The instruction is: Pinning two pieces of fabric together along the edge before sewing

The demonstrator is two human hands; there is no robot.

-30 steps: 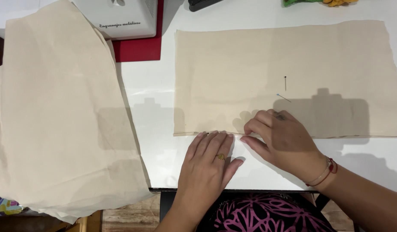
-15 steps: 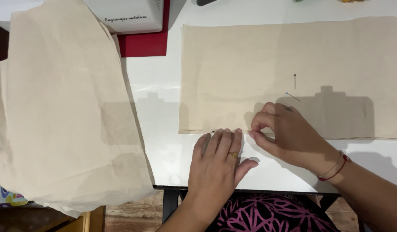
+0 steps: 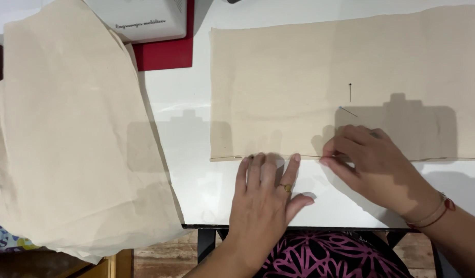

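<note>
Hands are working along the near hem of a rectangular beige cloth panel (image 3: 320, 87) that is lying flat on the white bench (image 3: 186, 154), its long axis running left to right across the upper right of the frame. The left hand (image 3: 266, 198) is resting palm down in the lower middle, its fingers (image 3: 258, 167) spread flat and open, their tips just touching the folded hem edge (image 3: 268, 156); it is gripping nothing. The right hand (image 3: 374, 164), just to the right of it, is curling its fingers (image 3: 332, 152) in a pinch on that same edge, though whether a pin is sitting between them cannot be told. Two pins (image 3: 349, 92) are sticking in the cloth just above the right hand, which is the nearer hand to them. A second, larger beige cloth (image 3: 73, 134) is draping over the bench's left side, and a white sewing machine (image 3: 145, 18) on a red mat (image 3: 168, 54) is sitting at the upper left.
</note>
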